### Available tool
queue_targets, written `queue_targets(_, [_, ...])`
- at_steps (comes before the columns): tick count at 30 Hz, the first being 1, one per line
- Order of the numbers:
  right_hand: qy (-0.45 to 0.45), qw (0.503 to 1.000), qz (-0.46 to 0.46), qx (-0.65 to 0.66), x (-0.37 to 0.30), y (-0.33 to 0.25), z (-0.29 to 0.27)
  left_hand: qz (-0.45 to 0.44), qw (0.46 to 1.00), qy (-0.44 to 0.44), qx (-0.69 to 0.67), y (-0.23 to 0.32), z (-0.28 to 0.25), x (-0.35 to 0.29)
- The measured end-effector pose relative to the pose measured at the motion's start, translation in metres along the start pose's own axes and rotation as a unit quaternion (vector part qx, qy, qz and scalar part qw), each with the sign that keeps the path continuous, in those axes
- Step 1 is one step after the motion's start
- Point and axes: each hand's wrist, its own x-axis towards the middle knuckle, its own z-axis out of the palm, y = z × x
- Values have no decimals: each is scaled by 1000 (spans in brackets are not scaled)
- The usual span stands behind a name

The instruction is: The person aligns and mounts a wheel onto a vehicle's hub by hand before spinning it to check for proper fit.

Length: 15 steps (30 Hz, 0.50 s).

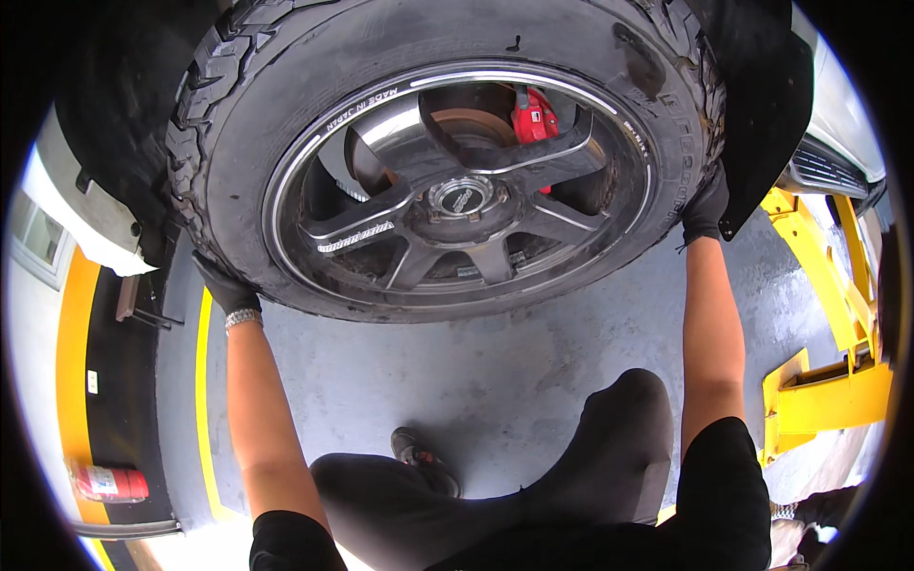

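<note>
Nearest lens: black shirt sleeves (719,495) along lower edge, dark trousers (609,447) between them, knees bent, one dark shoe (419,455) on floor. Bare forearms reaching up to wheel (457,198), big in upper middle of view, set between both hands, dark spokes toward camera.

Left hand (227,285): black glove, metal watch (243,318) at wrist. Touching lower left edge of chunky black tyre (233,190); fingers fairly straight, laid along rubber, not curled round it. Right hand (706,205): black glove, placed higher, against right edge of tyre. Fingers mostly hidden behind rubber; cannot tell how far closed. Lower edge of tyre between wrists, with floor in view beneath.

Behind spokes: red brake caliper (538,116) near top, brown-toned disc (476,119) beside it. Black panels (766,124) flanking tyre both sides.

Floor (381,366): smooth grey, scuffed, shiny toward right. Yellow line (202,381) down left side. Further left, wall (76,333) in white, orange and black, red extinguisher (112,483) low against it. Right: yellow steel lift arm (828,400), ribbed step (828,167) on white bodywork above. Lower right corner too cluttered to read.
</note>
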Motion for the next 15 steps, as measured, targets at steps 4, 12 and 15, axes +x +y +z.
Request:
queue_targets(4, [18, 1000, -3, -18, -2, -3, 0, 0, 1000, 0, -31, 3, 0, -1])
queue_targets(12, [20, 999, -13, -26, 0, -2, 1, -27, 999, 8, -23, 3, 0, -1])
queue_targets(15, [12, 1000, -6, -26, 0, -1, 0, 2, 999, 6, 31, 5, -2, -2])
